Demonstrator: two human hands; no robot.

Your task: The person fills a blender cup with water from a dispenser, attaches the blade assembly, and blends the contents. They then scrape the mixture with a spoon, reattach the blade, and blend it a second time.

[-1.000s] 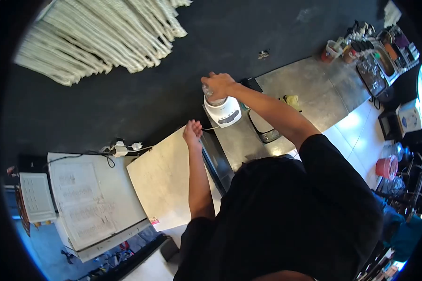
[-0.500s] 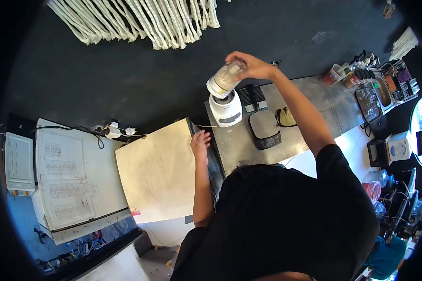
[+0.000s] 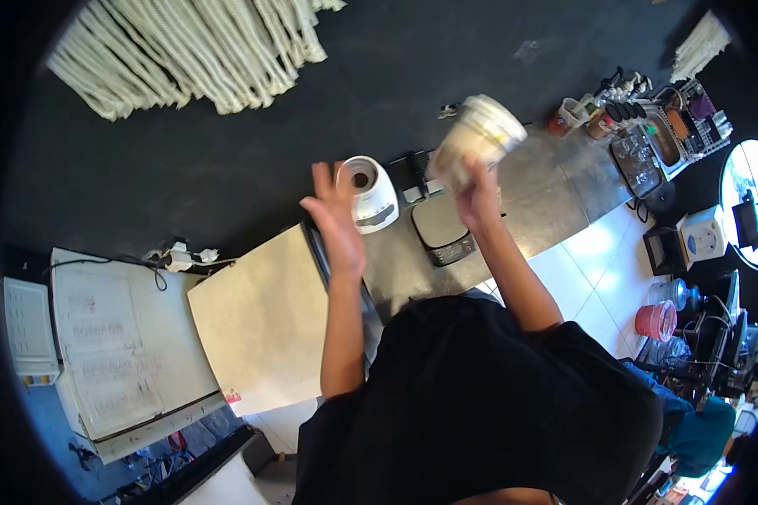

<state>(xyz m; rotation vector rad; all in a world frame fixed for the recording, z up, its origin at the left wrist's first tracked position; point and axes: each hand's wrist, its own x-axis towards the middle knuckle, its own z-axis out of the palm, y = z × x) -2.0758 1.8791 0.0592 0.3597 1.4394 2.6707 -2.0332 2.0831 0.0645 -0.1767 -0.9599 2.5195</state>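
Note:
My right hand [image 3: 480,200] grips a clear blender cup [image 3: 456,162] with a white base on its end and pale contents inside. The cup is tilted, white end pointing up and right, raised above the counter and blurred by motion. To the left, the white blender motor base [image 3: 376,209] stands on the counter, its round socket uncovered. My left hand [image 3: 337,229] is raised beside that motor base with fingers spread, holding nothing; its fingertips overlap the base's edge in this view. A kitchen scale [image 3: 440,220] sits between the motor base and my right forearm.
The grey counter [image 3: 541,189] runs along the dark wall towards a sink [image 3: 667,141] and a dish rack. A pale board-like top [image 3: 257,320] lies left of the counter. Plugs and cables [image 3: 181,257] hang on the wall. A person in teal [image 3: 703,438] is at far right.
My right hand has lifted the blender cup off the motor base, carried it right and turned it white end up. My left hand has risen beside the base. The view has shifted slightly.

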